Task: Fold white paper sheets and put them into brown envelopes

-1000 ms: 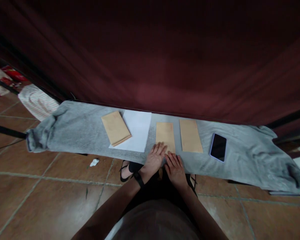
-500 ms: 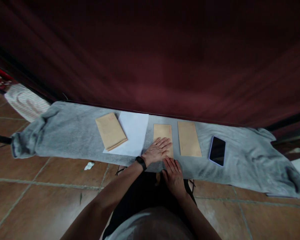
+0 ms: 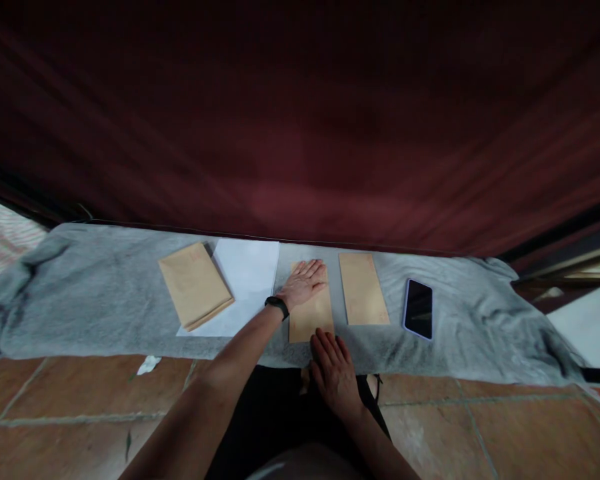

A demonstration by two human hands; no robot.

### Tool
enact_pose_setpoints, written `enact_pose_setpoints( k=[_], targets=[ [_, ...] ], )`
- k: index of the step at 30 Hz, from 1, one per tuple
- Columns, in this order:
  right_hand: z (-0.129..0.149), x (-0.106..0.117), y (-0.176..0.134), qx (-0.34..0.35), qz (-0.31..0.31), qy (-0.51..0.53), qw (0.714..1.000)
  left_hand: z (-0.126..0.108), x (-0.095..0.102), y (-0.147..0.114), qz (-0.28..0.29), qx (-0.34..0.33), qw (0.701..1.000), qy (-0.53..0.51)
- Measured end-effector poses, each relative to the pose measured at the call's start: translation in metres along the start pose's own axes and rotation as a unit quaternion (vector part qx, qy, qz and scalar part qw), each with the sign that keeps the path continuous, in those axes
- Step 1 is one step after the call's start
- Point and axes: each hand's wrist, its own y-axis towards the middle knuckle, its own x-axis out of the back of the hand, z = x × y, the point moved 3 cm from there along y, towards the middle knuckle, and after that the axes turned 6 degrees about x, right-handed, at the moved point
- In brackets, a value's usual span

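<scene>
Flat on the upper part of a brown paper envelope [image 3: 313, 319] lies my left hand [image 3: 304, 283], fingers stretched out, a dark band around its wrist. My right hand [image 3: 333, 363] rests at the envelope's near edge, its fingers extended and its palm down. To the right is a second brown envelope [image 3: 363, 288], lying flat and untouched. At the left, a stack of brown envelopes [image 3: 196, 283] overlaps white paper sheets [image 3: 253, 270]. All of these lie on a grey cloth [image 3: 115, 293].
A phone [image 3: 419, 309] in a pale purple case lies right of the envelopes. Behind the cloth-covered surface hangs a dark red curtain [image 3: 300, 147]. A white scrap [image 3: 149, 365] is on the tiled floor [image 3: 80, 387].
My left hand has slid up the envelope to its far end, uncovering the lower part. My right hand stays by the near edge. The view has shifted slightly.
</scene>
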Motion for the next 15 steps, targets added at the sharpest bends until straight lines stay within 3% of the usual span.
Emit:
enact_pose_setpoints(
  k=[7, 15],
  targets=[
    [0.002, 0.001, 0.001, -0.01, -0.004, 0.0, 1.0, 0.005, 0.0, 0.011, 0.003, -0.01, 1.0, -0.008],
    [0.001, 0.0, 0.001, -0.009, -0.002, -0.004, 1.0, -0.011, -0.002, -0.017, 0.01, -0.053, 0.998, -0.023]
  ],
)
